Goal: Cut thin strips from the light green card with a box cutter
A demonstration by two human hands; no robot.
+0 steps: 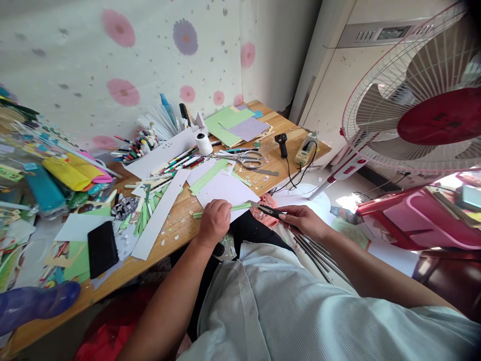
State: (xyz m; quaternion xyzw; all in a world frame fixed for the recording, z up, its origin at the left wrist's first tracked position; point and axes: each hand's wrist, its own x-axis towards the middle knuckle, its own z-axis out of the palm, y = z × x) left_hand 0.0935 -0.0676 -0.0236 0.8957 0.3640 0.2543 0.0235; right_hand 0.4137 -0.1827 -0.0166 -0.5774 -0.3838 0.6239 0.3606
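Note:
My left hand (215,220) is closed around a narrow green paper strip (240,206), whose ends stick out on both sides of the fist. In my right hand (300,219) is a black utility knife (269,210), its blade pointing left at the strip's right end. Whether the blade touches the paper I cannot tell. Beneath the strip lies a pale lilac sheet (225,188) at the table's front edge. A wider green strip (209,176) rests across that sheet. Scissors (246,159) and a thin metal blade (266,172) lie just behind.
Left on the wooden table (180,220) are a long white strip (161,215), green paper scraps (145,213) and a black phone (102,249). Behind stand a thread spool (204,144) and coloured sheets (236,125). A glue gun (281,145) with its cord sits right, near a fan (413,100).

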